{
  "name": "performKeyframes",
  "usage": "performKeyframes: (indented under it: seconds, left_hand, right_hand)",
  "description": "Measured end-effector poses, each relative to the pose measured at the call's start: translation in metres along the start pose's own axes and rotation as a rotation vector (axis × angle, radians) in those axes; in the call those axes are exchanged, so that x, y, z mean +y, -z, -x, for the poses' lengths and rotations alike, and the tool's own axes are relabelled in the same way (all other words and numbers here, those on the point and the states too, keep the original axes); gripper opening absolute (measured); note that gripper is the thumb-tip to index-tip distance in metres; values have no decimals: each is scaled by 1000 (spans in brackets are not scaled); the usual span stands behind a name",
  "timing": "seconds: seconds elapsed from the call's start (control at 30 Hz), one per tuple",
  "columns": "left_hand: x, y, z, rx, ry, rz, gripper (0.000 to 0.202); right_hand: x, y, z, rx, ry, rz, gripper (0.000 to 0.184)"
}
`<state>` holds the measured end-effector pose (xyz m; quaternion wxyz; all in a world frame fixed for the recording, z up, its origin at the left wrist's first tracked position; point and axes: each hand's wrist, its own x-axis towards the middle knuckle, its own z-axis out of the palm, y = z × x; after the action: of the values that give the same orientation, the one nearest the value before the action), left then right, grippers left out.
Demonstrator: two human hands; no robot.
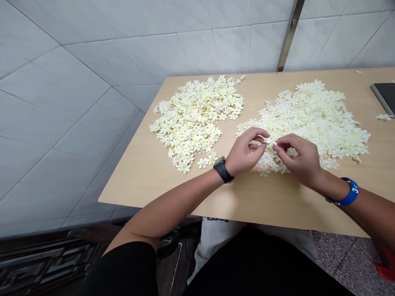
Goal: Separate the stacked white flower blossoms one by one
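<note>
Two heaps of small cream-white artificial flower blossoms with yellowish centres lie on a light wooden table (173,172). The left heap (194,123) is separate from the larger right heap (311,119). Over the near edge of the right heap, my left hand (245,150) and my right hand (300,158) meet fingertip to fingertip. Between them they pinch a small cream blossom (268,143), partly hidden by my fingers. A black watch (222,169) circles my left wrist, and a blue wristband (347,192) circles my right.
White tiled walls (92,82) border the table's far and left sides, with a metal strip (290,35) on the far wall. A dark tablet or notebook (385,96) lies at the right edge beside a few loose blossoms (384,117). A red object (385,263) sits on the floor.
</note>
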<state>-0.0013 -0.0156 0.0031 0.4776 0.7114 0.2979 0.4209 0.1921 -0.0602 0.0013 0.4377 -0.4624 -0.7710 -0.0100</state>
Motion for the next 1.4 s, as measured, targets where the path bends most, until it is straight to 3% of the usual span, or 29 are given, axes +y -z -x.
performKeyframes:
  seconds: [0.1, 0.2, 0.3, 0.4, 0.63, 0.9, 1.4]
  left_hand:
    - [4, -1, 3, 66, 74, -12, 10]
    - [9, -1, 5, -29, 121, -59, 19]
    - [11, -3, 5, -133, 112, -79, 24]
    - [11, -4, 5, -102, 90, -97, 29]
    - [8, -7, 5, -72, 147, -49, 25]
    - [7, -3, 1, -70, 65, -101, 23]
    - [5, 3, 0, -128, -156, -230, 20]
  right_hand:
    - [4, 1, 0, 87, 145, 123, 11]
    - [8, 1, -1, 154, 286, 210, 21]
    - [7, 1, 0, 122, 345, 211, 27]
    - [5, 0, 1, 97, 359, 197, 27]
    - [4, -2, 2, 67, 310, 185, 24]
    - [2, -5, 3, 71, 258, 107, 24]
    - [-6, 1, 1, 39, -12, -136, 4]
